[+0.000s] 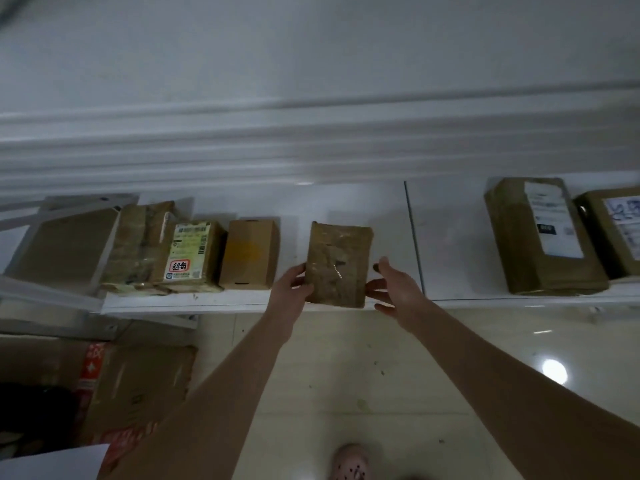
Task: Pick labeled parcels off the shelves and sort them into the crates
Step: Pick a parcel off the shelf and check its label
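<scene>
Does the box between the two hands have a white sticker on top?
No, the parcel between the left hand and right hand shows only brown wrap and shiny tape.

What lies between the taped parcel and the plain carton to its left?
Head view: only bare shelf and the left hand, gripping the taped parcel by its edge.

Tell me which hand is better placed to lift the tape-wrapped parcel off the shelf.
Left, probably. The left hand grips the tape-wrapped parcel at its left edge, while the right hand is open beside the right edge, holding nothing.
</scene>
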